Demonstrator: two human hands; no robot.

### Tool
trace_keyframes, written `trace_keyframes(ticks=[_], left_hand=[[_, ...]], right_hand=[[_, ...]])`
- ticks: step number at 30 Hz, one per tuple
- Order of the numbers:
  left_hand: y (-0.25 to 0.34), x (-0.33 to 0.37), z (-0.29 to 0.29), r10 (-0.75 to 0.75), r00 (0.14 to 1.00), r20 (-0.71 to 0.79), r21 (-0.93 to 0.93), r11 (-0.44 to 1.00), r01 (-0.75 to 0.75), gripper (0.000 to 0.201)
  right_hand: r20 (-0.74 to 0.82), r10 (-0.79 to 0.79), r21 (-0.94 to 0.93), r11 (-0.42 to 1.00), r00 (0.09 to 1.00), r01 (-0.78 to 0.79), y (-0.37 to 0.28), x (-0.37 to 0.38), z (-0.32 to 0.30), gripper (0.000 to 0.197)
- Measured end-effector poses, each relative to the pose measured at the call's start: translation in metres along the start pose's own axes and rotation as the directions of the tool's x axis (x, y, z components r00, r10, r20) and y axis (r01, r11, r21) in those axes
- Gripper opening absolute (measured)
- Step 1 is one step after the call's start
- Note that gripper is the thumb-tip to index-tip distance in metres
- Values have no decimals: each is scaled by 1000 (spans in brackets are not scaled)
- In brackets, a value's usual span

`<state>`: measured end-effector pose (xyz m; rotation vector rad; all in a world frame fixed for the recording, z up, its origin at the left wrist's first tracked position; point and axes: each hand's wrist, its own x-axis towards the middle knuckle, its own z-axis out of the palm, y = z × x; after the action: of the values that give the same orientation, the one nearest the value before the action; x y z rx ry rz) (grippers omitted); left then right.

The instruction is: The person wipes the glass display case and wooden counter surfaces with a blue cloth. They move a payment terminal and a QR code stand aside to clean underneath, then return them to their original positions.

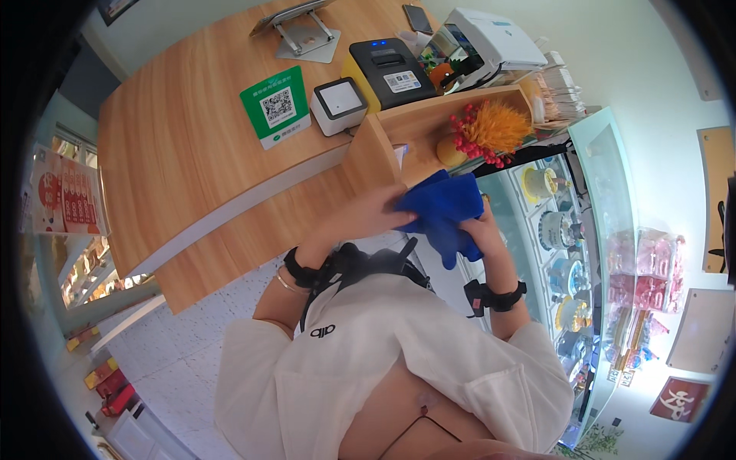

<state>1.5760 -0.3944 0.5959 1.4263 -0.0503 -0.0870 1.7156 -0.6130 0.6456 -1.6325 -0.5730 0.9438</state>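
A folded blue cloth (443, 208) is held up in front of me between both hands, beside the counter's inner edge. My left hand (387, 211) grips its left side, with the fingers partly behind the fabric. On the right side, my right hand (481, 228) pinches the cloth, and a loose end hangs down between the hands. Just beyond the cloth stands a small yellow pot with an orange plume and red berries (491, 130), set in a wooden shelf tray (370, 146).
The wooden counter (176, 153) carries a green code sign (276, 107), a white scanner box (338, 106), a black and yellow printer (389, 75), a tablet stand (307, 38) and a white machine (494, 38). To the right, a glass display case (594, 153) holds several decorated cakes (563, 276).
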Motion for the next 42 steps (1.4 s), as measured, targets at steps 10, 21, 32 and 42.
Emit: trace_keyframes(ticks=[10, 21, 32, 42], left_hand=[[-31, -19, -5, -196, 890, -411, -419, 908, 7, 30], [-34, -63, -25, 60, 929, -364, -101, 989, -103, 23], [-18, -11, -28, 42, 855, -518, 52, 999, -18, 23], [1, 57, -21, 132, 664, -736, 262, 960, 100, 16]], right_hand=[[266, -471, -832, 328, 841, 447, -21, 19, 91, 67], [280, -436, -914, 152, 855, 377, -56, 106, 62, 42], [280, -468, -878, 228, 838, 420, -31, 190, 27, 34], [63, -565, -963, 183, 822, 200, -12, 202, -37, 28]])
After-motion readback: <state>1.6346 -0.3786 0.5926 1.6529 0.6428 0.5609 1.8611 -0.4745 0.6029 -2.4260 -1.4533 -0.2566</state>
